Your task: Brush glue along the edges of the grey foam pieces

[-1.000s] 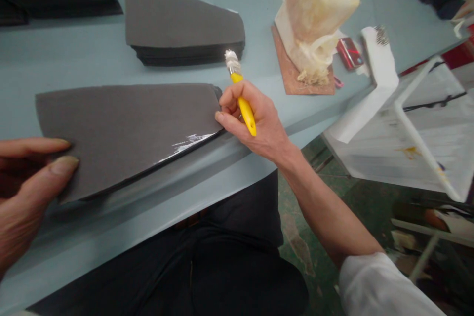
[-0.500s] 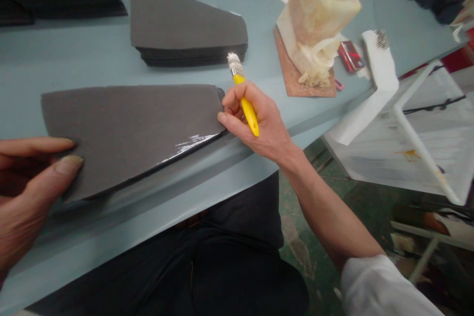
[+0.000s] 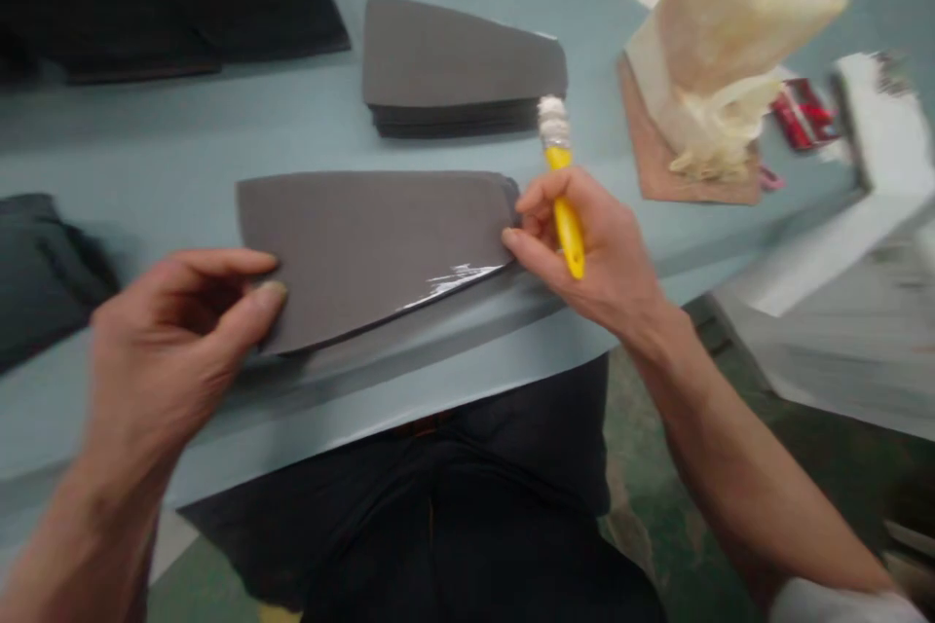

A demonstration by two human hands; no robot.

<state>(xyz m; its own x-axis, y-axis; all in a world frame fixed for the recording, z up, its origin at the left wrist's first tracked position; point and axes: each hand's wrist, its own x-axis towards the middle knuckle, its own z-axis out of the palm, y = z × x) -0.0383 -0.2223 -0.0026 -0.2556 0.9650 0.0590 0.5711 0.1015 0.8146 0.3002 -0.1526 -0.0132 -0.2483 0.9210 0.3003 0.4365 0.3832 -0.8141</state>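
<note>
Grey panel was positioned near the front edge of the table. Its left end was pinched by the left hand, finger against thumb; its right end was gripped by the right hand, where a yellow brush was also held (bristles white-coated, pointed away).

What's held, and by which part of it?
Left hand: gray panel, pinched at its left end; layer count unclear. Right hand: brush, by its yellow handle, also touching the panel's right end.
</note>
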